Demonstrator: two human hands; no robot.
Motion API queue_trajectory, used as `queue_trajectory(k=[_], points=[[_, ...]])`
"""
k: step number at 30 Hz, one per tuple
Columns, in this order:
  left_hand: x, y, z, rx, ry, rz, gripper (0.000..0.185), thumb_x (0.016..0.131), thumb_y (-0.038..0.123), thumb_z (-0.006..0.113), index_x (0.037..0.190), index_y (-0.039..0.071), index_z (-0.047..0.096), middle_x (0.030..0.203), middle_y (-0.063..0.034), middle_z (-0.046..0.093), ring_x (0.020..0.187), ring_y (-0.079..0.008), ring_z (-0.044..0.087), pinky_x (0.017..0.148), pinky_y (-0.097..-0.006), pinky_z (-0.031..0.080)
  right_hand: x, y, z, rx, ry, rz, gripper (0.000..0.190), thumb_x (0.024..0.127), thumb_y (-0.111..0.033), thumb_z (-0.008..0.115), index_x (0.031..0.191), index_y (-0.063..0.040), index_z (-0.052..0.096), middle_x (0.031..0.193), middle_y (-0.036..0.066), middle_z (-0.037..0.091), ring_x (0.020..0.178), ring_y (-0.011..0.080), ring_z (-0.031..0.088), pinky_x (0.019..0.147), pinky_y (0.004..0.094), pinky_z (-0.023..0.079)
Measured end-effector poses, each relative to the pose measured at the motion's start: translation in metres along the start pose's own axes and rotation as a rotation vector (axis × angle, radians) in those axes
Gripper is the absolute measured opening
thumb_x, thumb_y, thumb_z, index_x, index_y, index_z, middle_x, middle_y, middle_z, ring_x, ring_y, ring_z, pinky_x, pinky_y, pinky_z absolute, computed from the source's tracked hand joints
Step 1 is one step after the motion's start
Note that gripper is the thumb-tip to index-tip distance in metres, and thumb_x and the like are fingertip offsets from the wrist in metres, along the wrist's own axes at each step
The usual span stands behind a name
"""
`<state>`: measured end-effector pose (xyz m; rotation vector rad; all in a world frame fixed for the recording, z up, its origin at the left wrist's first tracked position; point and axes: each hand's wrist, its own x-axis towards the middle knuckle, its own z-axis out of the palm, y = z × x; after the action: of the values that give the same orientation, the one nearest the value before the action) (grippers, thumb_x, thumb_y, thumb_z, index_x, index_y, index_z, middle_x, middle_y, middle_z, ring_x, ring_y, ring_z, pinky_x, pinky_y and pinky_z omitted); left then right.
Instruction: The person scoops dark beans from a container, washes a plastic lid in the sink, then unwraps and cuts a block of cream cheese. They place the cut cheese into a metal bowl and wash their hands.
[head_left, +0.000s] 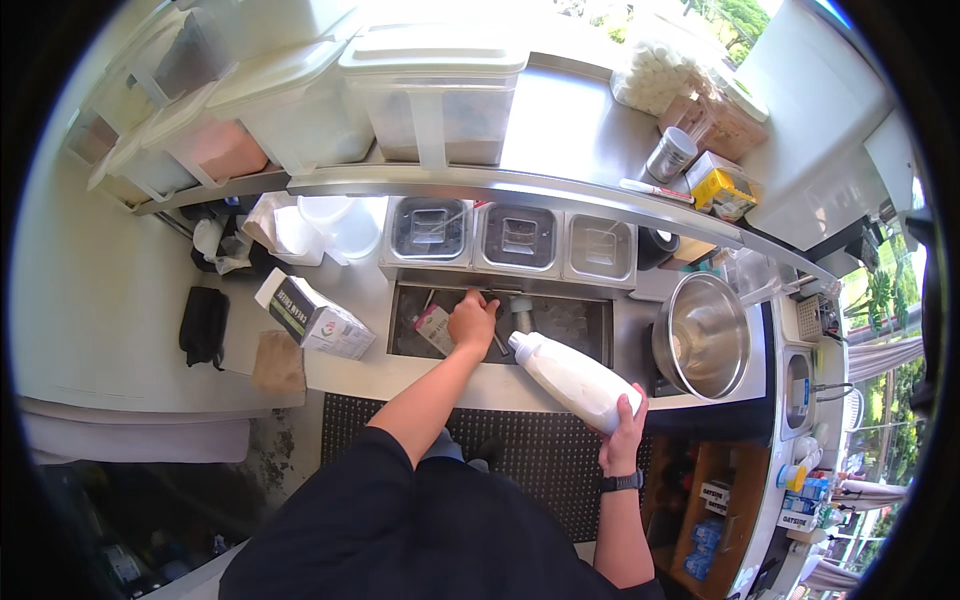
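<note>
My right hand (626, 420) grips the base of a white plastic bottle (574, 375), which is tilted with its capped neck towards the counter's recessed well. Over that sunken metal well (600, 330), my left hand (472, 322) reaches in with curled fingers; whether it holds anything is hidden. Just left of the fingers leans a carton with a pink and white label (433, 328). A grey metal handle or rod (501, 345) shows by my left wrist, and a pale-capped container (521, 311) stands in the well to its right. Ice-like pieces lie around them.
Lidded metal pans (519, 236) line the well's back edge. A cream cheese box (319, 319) and a brown cloth (279, 361) are at left; a steel mixing bowl (701, 335) sits at right. Above, a metal shelf (559, 124) carries clear storage bins (435, 105).
</note>
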<state>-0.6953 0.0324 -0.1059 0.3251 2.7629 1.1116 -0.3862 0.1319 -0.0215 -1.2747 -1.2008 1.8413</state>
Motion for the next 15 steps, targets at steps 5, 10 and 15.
queue_trajectory(k=[5,10,15], points=[[-0.096,-0.076,-0.099,-0.236,0.055,0.144,0.022,0.092,0.021,0.077,0.088,0.007,0.061,0.077,-0.0102,0.068,0.069,-0.0317,0.068,0.064,-0.0435,0.052,0.077,0.012,0.086,-0.324,-0.052,0.11,0.079,0.094,-0.045,0.075,0.156,-0.015,0.036,0.144,0.015,0.052,0.116,0.0311,0.062,0.069,0.0441,0.062],[-0.157,-0.173,-0.205,-0.078,0.17,0.028,0.017,0.091,0.011,0.077,0.086,0.005,0.062,0.081,-0.0089,0.061,0.066,-0.0236,0.059,0.064,-0.0366,0.05,0.151,0.062,0.169,-0.372,-0.016,0.468,0.081,0.091,-0.054,0.076,0.153,-0.015,0.043,0.14,0.013,0.06,0.114,0.0346,0.066,0.08,0.0582,0.058],[-0.162,-0.249,-0.273,0.01,0.373,-0.213,0.015,0.094,0.009,0.074,0.092,0.002,0.061,0.087,-0.0104,0.06,0.072,-0.0228,0.059,0.067,-0.0357,0.05,0.186,0.119,0.215,0.045,0.134,0.806,0.065,0.095,-0.062,0.065,0.144,-0.02,0.057,0.147,0.008,0.057,0.134,0.0346,0.055,0.104,0.0637,0.047]])
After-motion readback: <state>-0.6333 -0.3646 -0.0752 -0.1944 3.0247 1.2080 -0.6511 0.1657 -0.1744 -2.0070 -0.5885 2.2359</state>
